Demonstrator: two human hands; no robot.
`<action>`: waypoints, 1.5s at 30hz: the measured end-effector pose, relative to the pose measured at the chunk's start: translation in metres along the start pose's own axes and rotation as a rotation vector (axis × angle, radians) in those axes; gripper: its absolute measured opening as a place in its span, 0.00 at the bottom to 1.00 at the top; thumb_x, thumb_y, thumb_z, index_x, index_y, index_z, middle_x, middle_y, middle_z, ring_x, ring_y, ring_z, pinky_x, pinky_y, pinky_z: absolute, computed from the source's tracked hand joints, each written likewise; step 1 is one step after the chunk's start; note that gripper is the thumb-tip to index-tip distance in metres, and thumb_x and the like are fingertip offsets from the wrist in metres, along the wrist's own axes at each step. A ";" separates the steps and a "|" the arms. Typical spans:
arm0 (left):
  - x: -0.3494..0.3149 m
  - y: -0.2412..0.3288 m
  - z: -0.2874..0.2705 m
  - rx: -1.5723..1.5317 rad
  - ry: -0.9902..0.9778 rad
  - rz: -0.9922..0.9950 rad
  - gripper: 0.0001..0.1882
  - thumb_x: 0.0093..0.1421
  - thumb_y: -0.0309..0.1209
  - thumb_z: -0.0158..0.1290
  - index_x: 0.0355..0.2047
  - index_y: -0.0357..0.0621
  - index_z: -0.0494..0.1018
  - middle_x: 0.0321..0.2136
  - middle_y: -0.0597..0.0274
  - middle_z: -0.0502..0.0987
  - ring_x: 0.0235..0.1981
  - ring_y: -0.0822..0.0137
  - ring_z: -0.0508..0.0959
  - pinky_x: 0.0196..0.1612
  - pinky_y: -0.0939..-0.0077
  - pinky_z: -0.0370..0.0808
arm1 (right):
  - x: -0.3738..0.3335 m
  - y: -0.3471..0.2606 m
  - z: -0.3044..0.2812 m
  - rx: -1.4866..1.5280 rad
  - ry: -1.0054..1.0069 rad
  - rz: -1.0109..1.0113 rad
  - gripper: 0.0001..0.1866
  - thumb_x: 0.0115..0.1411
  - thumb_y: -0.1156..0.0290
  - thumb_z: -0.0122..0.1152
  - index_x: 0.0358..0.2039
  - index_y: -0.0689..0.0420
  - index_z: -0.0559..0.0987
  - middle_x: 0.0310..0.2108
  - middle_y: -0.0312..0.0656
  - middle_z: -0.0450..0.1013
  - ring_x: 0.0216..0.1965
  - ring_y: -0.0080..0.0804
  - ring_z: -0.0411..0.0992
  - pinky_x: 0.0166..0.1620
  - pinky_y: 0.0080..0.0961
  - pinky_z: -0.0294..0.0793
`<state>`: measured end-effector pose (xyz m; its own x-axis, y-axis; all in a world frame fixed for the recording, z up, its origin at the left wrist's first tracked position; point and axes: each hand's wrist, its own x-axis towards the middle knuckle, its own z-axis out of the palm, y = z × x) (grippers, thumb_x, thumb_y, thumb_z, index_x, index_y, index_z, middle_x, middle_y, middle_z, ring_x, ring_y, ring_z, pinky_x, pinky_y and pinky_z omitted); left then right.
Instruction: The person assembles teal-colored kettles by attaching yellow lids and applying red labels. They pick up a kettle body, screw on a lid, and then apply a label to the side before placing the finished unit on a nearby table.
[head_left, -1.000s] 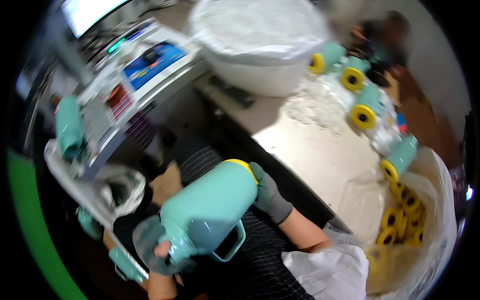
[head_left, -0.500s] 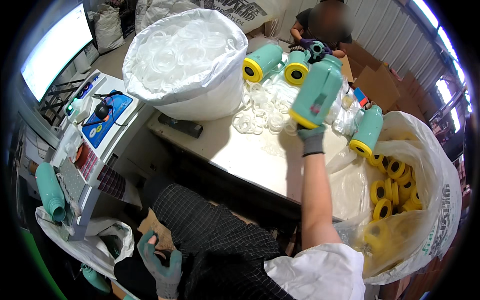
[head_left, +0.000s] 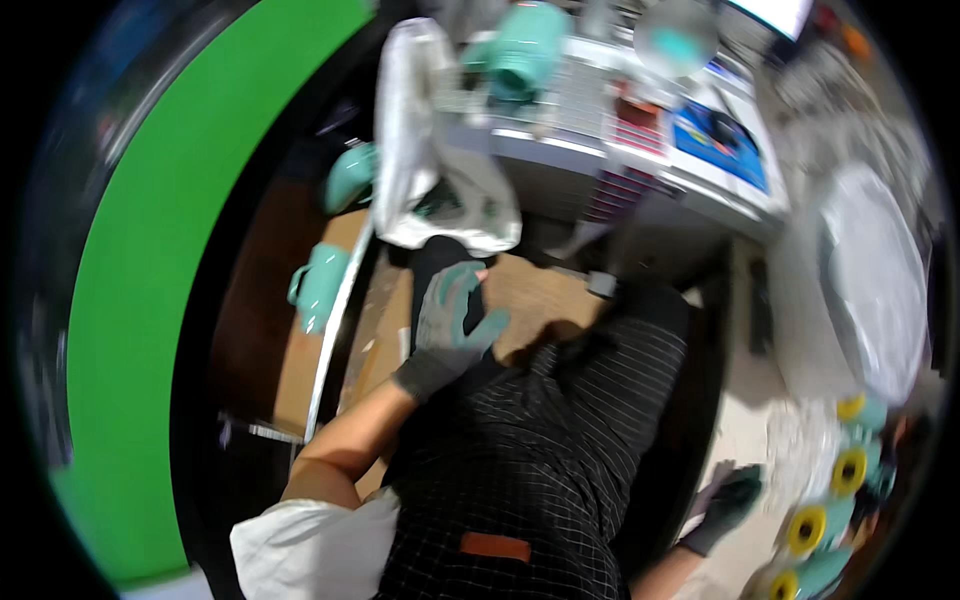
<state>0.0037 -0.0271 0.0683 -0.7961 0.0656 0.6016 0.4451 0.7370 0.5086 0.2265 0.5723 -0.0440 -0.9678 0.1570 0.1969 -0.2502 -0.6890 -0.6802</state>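
Note:
My left hand [head_left: 450,315], in a grey and teal glove, is above my left knee with its thumb and fingers apart and nothing in it. My right hand [head_left: 728,503], gloved and blurred, is over the edge of the white table [head_left: 745,550]; its fingers look loosely spread and I see nothing in them. Beyond it stand or lie several teal bottles with yellow ring bases [head_left: 808,527]. Ahead of my left hand, a teal bottle [head_left: 528,55] lies on the equipment bench, its mouth toward me.
A white bag [head_left: 400,150] hangs before the bench. Teal handled bottles [head_left: 320,288] sit in a cardboard box [head_left: 295,380] at left. A green surface [head_left: 130,300] curves along the far left. A large white sack [head_left: 870,290] stands on the table at right.
My view has swung left toward the bench and box. The teal bottle with the yellow base has left my right hand. My left hand, still empty, is now reached forward over my knee.

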 end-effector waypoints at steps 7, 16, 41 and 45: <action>-0.112 -0.233 -0.070 0.170 0.465 -1.060 0.40 0.60 0.45 0.65 0.63 0.30 0.66 0.57 0.38 0.72 0.58 0.47 0.73 0.63 0.57 0.68 | 0.105 0.146 0.257 -0.570 0.470 0.120 0.21 0.77 0.62 0.45 0.62 0.61 0.73 0.50 0.39 0.74 0.46 0.27 0.71 0.55 0.27 0.72; -0.148 -0.414 -0.113 -0.088 0.672 -1.455 0.44 0.55 0.31 0.68 0.70 0.35 0.62 0.63 0.39 0.72 0.60 0.43 0.76 0.63 0.56 0.76 | 0.137 0.161 0.311 -0.899 0.249 0.291 0.16 0.72 0.75 0.53 0.55 0.69 0.78 0.44 0.45 0.82 0.42 0.23 0.78 0.48 0.20 0.77; -0.019 -0.003 0.048 -0.673 -0.499 0.090 0.39 0.59 0.53 0.66 0.60 0.38 0.67 0.52 0.49 0.75 0.53 0.53 0.78 0.54 0.55 0.76 | 0.112 0.213 0.259 0.669 -0.329 1.205 0.52 0.65 0.19 0.30 0.63 0.56 0.73 0.50 0.46 0.80 0.38 0.28 0.80 0.36 0.24 0.83; -0.011 0.067 0.042 -0.179 -0.285 0.376 0.47 0.48 0.46 0.74 0.64 0.46 0.64 0.52 0.47 0.71 0.55 0.42 0.75 0.53 0.49 0.76 | 0.082 0.137 0.280 -0.429 0.221 1.073 0.29 0.74 0.44 0.50 0.53 0.59 0.80 0.43 0.42 0.82 0.37 0.28 0.81 0.35 0.23 0.82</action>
<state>0.0253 0.0497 0.0703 -0.6362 0.5043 0.5839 0.7662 0.5018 0.4014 0.1207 0.2933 0.0766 -0.6620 -0.2107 -0.7193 0.7475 -0.2547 -0.6134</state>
